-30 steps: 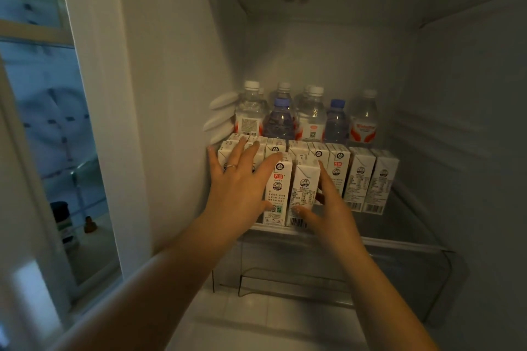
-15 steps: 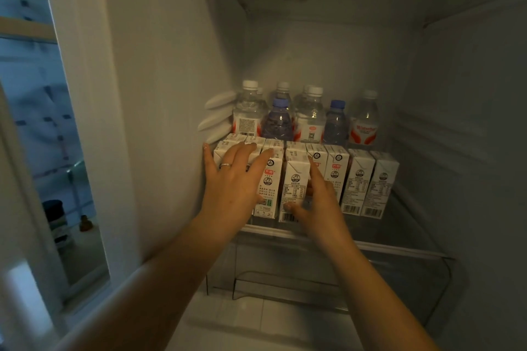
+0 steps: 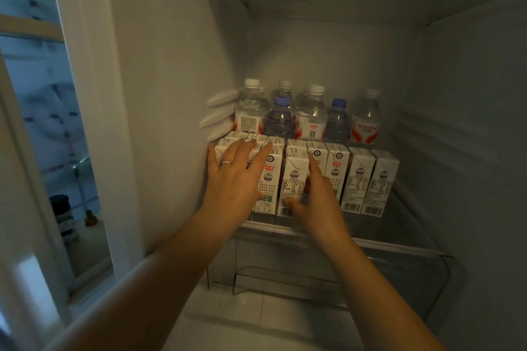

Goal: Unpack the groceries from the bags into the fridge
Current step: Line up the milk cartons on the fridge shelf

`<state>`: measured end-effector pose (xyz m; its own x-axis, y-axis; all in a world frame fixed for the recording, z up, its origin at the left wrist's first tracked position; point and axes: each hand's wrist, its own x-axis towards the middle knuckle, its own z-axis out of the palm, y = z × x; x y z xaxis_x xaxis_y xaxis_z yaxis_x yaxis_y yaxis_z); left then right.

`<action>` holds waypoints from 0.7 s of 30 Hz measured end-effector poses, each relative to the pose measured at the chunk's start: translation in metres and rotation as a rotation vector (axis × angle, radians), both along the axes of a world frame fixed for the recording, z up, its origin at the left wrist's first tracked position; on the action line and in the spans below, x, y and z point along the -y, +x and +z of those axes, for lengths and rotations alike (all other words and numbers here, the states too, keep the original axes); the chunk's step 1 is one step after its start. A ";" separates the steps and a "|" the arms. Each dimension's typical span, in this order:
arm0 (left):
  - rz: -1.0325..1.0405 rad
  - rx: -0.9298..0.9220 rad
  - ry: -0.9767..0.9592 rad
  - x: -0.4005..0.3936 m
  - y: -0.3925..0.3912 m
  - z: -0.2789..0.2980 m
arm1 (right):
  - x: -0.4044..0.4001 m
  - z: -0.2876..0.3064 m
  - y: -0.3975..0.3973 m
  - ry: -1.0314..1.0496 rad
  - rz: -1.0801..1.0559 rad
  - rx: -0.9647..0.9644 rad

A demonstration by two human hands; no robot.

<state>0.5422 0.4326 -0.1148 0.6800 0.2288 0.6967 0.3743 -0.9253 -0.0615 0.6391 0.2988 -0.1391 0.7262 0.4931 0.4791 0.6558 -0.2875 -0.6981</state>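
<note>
Inside the open fridge [image 3: 328, 51], toward 12 o'clock from the person, a glass shelf [image 3: 399, 248] carries water bottles [image 3: 312, 114] at the back and a row of upright milk cartons [image 3: 362, 177] in front, each with its long axis vertical. At the row's 9 o'clock end, against the fridge wall, the left hand [image 3: 236, 179] lies flat with fingers straight and spread over the leftmost cartons, pressing them rather than gripping. Just beside it, toward 3 o'clock, the front carton [image 3: 295, 179] stands slightly forward of the row; the right hand [image 3: 316, 196] rests against its right side and lower edge, forefinger stretched up the side, thumb at the base, fingers mostly straight. That hand is the nearer one. Judging from this, the carton needs a push toward 12 o'clock to sit flush. 2 more cartons stand untouched at the 3 o'clock end.
</note>
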 end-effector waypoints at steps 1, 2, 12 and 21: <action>-0.002 0.000 0.000 0.001 -0.001 -0.001 | 0.002 0.000 -0.001 0.002 0.013 0.010; -0.006 0.000 -0.001 0.003 -0.004 -0.001 | 0.004 0.002 -0.003 0.006 0.029 0.017; -0.324 0.020 -0.130 0.037 -0.060 -0.044 | 0.067 -0.007 -0.064 -0.118 -0.167 0.137; -0.550 -0.159 -0.125 0.066 -0.151 -0.105 | 0.124 -0.053 -0.188 -0.358 -0.394 0.146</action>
<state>0.3913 0.3662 -0.2199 0.8162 -0.1132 0.5666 -0.1677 -0.9848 0.0448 0.4515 0.1747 -0.1921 0.8275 0.3479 0.4407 0.5329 -0.7337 -0.4214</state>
